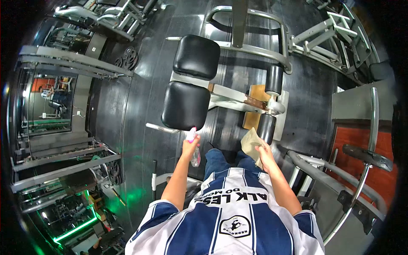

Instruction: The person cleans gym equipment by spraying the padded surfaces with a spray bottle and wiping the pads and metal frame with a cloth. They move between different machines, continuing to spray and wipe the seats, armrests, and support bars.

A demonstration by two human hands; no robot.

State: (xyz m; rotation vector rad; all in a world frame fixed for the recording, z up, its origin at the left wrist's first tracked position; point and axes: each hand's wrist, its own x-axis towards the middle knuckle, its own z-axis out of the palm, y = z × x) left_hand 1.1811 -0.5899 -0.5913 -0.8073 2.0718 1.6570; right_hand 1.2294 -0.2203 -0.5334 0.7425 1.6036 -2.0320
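My left hand [191, 147] is wrapped round a clear spray bottle [196, 157] with a pink and white nozzle, just below the lower black seat pad [186, 105]. A second black pad [196, 57] lies above that one on the same machine. On the right, my right hand [264, 155] grips a beige cloth [251, 143], which hangs beside the lower black foam roller [267, 128]. The upper roller [274, 80] sits over the brownish foot plates [257, 93].
A curved metal frame [250, 50] stands beyond the pads. Metal rails [314, 170] and a bar with a dark plate [367, 157] are at the right. Racks [63, 168] and a mirror [50, 102] line the left side.
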